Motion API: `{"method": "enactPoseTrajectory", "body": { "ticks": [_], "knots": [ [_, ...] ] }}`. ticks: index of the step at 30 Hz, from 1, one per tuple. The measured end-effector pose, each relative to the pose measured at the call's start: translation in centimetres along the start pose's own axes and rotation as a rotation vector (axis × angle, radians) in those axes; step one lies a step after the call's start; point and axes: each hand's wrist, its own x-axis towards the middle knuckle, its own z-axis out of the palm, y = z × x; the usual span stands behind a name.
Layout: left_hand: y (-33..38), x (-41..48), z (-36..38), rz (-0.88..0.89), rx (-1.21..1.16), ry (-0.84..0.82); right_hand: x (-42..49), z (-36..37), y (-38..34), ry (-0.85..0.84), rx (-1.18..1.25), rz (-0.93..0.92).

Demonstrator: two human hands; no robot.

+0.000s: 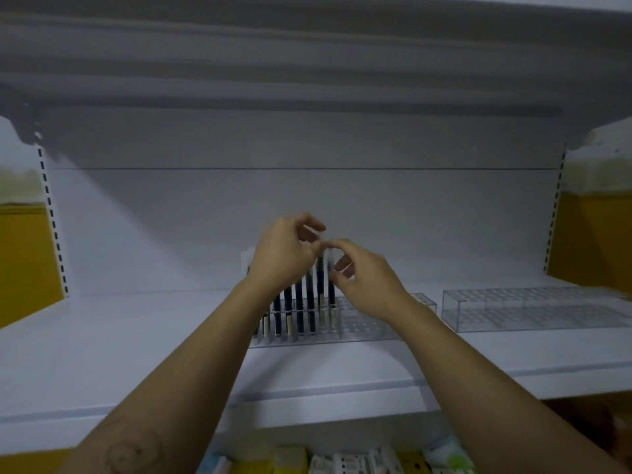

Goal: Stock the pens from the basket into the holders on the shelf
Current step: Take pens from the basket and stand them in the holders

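light: dim, bluish | shadow: across shelf (307, 138) back, upper part | blur: soft overall (edges smeared, bent)

2 forearms on view, both uncovered from wrist to the lower frame edge. On the left forearm (164, 388), 1 faint circular mark (131, 451), dark outline, detail blurred. The left hand (284, 254) and right hand (367, 285) are bare.

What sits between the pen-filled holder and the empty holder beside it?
Only a narrow strip of bare shelf, partly covered by the right forearm; head view.
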Motion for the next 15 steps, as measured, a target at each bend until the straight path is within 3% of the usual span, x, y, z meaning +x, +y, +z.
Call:
{"method": "enactPoseTrajectory", "body": {
  "ticks": [6,15],
  "knots": [
    [-0.3,-0.5,0.8,0.042,0.331,0.0,-1.0,-0.5,0.3,-0.146,-0.046,0.04],
    [-0.5,-0.4,-0.1,0.091,0.402,-0.039,-0.4,-1.4,0.3,-0.104,-0.176,0.019]
  ]
}}
